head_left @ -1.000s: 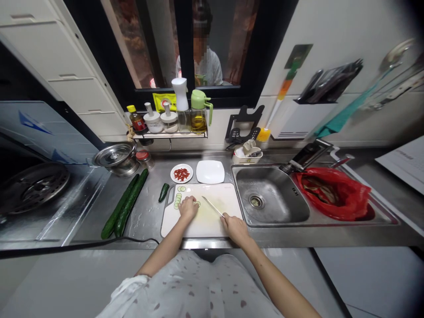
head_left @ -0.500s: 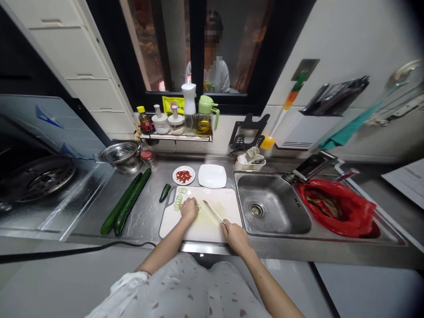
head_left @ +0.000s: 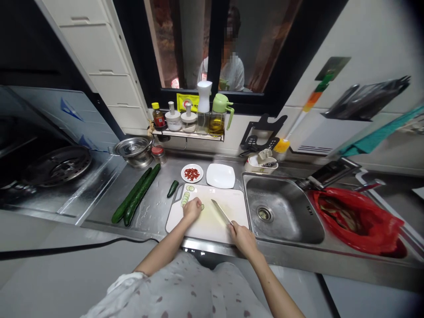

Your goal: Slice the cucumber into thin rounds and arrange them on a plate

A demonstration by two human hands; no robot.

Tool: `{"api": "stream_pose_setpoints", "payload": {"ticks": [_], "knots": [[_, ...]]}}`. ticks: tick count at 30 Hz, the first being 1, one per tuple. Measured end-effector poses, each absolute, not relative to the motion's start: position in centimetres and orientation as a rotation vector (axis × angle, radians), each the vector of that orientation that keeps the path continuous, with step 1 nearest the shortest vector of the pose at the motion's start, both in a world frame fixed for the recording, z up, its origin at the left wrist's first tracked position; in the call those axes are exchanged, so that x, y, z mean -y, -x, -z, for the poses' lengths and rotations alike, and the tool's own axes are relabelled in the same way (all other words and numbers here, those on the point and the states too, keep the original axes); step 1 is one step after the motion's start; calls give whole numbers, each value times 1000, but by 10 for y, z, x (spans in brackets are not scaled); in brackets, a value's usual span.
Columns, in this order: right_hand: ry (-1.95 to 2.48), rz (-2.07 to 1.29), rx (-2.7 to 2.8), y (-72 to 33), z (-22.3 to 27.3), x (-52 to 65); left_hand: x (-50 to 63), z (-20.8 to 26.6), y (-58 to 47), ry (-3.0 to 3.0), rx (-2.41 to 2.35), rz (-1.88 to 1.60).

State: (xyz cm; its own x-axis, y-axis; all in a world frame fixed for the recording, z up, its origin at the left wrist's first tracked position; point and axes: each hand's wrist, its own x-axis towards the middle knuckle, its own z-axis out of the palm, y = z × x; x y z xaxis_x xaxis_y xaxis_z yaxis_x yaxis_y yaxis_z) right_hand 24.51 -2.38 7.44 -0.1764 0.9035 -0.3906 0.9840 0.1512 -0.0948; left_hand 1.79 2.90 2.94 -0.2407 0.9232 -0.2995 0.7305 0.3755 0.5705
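My right hand (head_left: pixel 243 240), low and right of the frame's centre, is wrapped around the knife (head_left: pixel 221 211); its handle is mostly hidden in my grip, while the blade shows bare, slanting up and left, its tip just below the middle of the frame. My left hand (head_left: pixel 192 210), lower left of centre, is curled over the cutting board (head_left: pixel 215 230), and I cannot tell whether my fingers pinch anything, since the hand covers what lies beneath. One small cucumber slice (head_left: pixel 202 206) peeks out at its right edge, partly hidden. Above and left of the hand, a row of overlapping slices (head_left: pixel 186 197) runs down close to it, too bunched for me to count. A short cucumber piece (head_left: pixel 172 189) lies beside the board's upper left corner, and two whole cucumbers (head_left: pixel 142 194) lie side by side in the left of the frame. Above the board sit a small plate (head_left: pixel 183 175) of red bits (head_left: pixel 191 174), too small to name, and a white dish (head_left: pixel 220 176). At the right of the frame, a red bag (head_left: pixel 367 236) sags in folds, its contents hard to make out
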Motion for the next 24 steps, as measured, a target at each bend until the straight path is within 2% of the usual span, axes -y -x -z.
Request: {"api": "stream_pose_setpoints", "payload": {"ticks": [10,24], "knots": [[-1836,504,-2150,-242,-78,18,-15,-17,41,-1288,-2084,-591],[-1822,475,-2195,-241,-73,17,-11,-17,65,-1190,-2228,-372]]}}
